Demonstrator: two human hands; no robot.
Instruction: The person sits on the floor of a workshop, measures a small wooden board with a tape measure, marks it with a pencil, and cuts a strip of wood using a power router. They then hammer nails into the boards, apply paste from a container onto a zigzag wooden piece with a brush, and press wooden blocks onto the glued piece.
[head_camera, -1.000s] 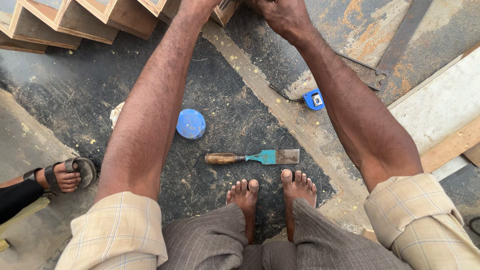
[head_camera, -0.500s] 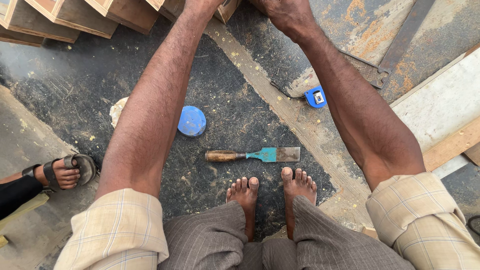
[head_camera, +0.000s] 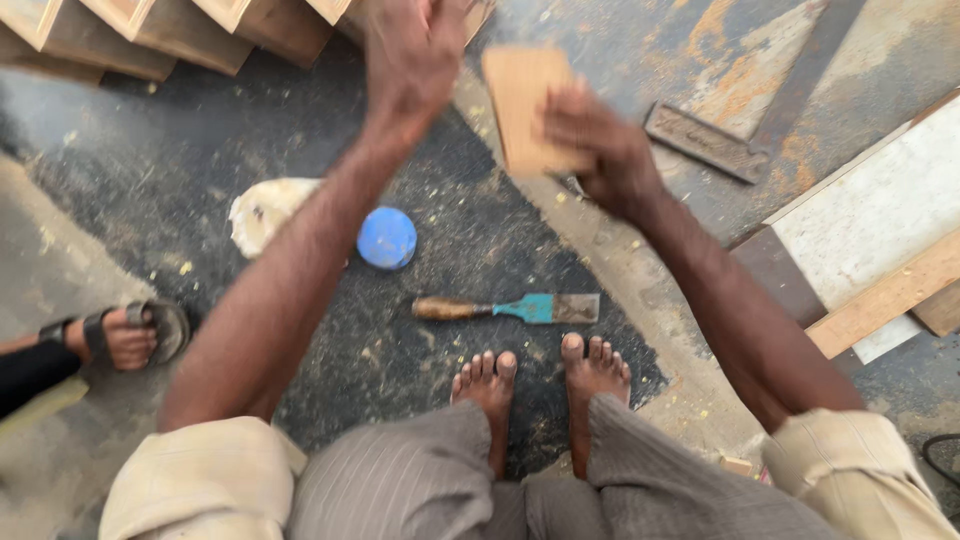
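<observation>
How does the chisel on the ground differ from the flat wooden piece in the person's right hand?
The chisel lies flat on the dark floor, untouched; the wooden piece is held up in the right hand. The chisel is long and narrow, with a teal shank and metal blade; the wooden piece is broad, flat and plain tan. The chisel looks sharp, the wooden piece blurred. Both include wood.

Right hand (head_camera: 600, 150) gripping wooden block (head_camera: 528, 100) (blurred), chisel (head_camera: 510, 308) below

Bare dark floor (head_camera: 180, 170) lies open left of the arms; a blue lid (head_camera: 387, 238) and chisel (head_camera: 510, 308) lie below them.
</observation>
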